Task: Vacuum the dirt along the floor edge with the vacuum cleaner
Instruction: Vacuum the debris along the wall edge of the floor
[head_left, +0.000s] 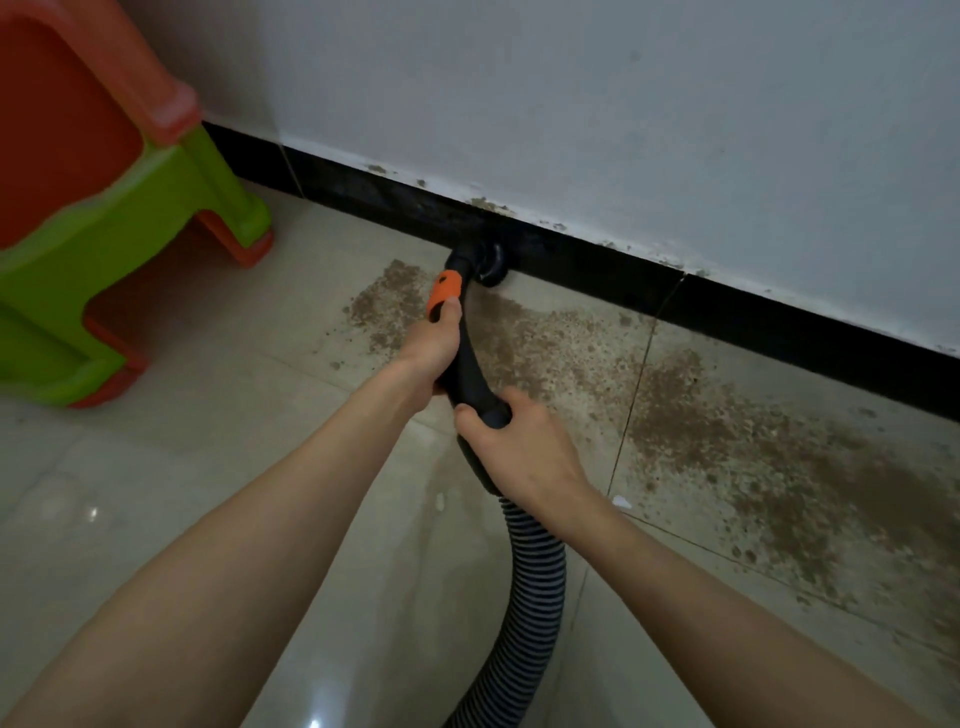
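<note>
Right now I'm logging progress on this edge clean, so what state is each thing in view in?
Left hand: grips the vacuum handle near its orange collar.
Right hand: grips the handle's lower end, above the hose.
Vacuum nozzle: down against the black baseboard.
Ribbed hose: curved, trailing toward the camera.
Dirt: spread over the floor tiles right of the nozzle, not yet vacuumed.
Green and orange plastic stool: standing at left.

Both bare forearms reach forward, the left hand (432, 349) ahead with fingers curled around the vacuum handle (470, 358), the right hand (524, 449) just behind it, gripping the same handle from above.
</note>
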